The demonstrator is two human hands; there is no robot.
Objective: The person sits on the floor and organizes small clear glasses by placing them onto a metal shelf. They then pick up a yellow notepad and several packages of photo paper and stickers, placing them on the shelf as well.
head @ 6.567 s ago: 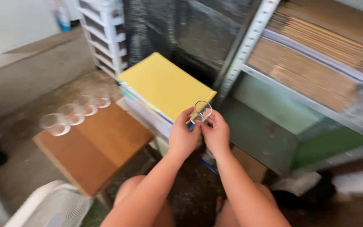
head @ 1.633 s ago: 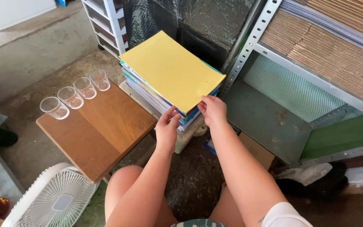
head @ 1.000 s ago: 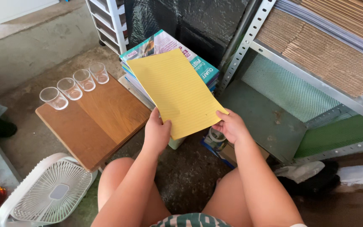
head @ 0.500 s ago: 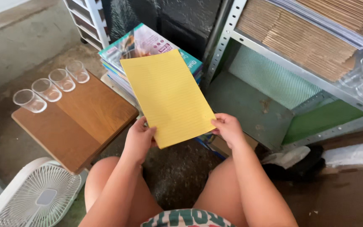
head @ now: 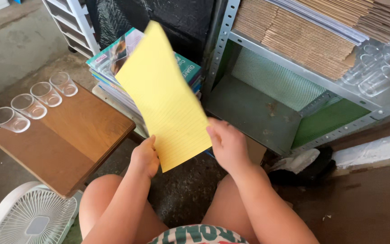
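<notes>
A yellow lined pad (head: pixel 165 97) is held up between both of my hands, tilted toward me over my knees. My left hand (head: pixel 145 156) grips its lower left corner. My right hand (head: pixel 226 144) grips its lower right edge. Behind the pad lies a stack of coloured notebooks (head: pixel 113 58), its top cover now uncovered.
A low wooden stool (head: pixel 68 140) at the left carries several clear plastic cups (head: pixel 28 106) in a row. A white fan (head: pixel 28 219) sits at the bottom left. A metal shelf rack (head: pixel 267 108) at the right holds cardboard sheets (head: pixel 308 31) and more clear cups (head: pixel 375 72).
I lifted the yellow pad off the notebook stack, drew it toward me, and tipped it up more steeply. The printed cover beneath came into sight.
</notes>
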